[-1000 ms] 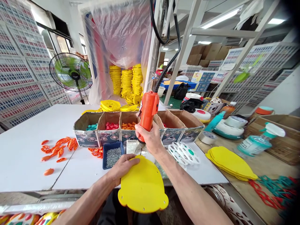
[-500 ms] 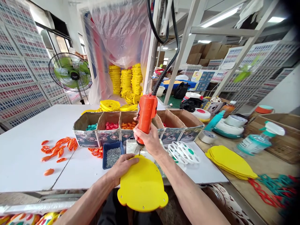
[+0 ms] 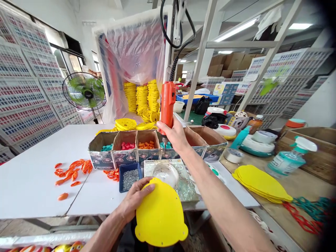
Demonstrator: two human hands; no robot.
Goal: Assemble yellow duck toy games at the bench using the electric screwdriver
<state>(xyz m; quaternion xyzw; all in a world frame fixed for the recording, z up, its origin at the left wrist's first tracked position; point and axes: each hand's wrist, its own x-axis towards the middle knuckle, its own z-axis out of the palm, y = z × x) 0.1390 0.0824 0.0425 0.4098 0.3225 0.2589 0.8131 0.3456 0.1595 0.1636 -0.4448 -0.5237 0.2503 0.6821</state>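
My left hand (image 3: 135, 198) grips the upper left edge of a flat yellow plastic panel (image 3: 160, 217) that overhangs the table's front edge. My right hand (image 3: 173, 134) is closed around an orange electric screwdriver (image 3: 167, 103), held upright above the cardboard compartments, its bit pointing down and well clear of the panel. A black cable runs from the tool's top up to the frame overhead. A small blue tray of screws (image 3: 129, 177) sits just beyond my left hand.
A row of cardboard compartments (image 3: 126, 154) holds teal, red and orange parts. Orange pieces (image 3: 70, 171) lie scattered on the white table. A clear blister pack (image 3: 168, 175), a stack of yellow panels (image 3: 259, 183), a spray bottle (image 3: 291, 157) and tape rolls are nearby. A fan (image 3: 85, 92) stands behind.
My right hand has lifted the screwdriver up and away from the yellow panel's top edge, so the bit no longer touches it. The left hand keeps hold of the panel.
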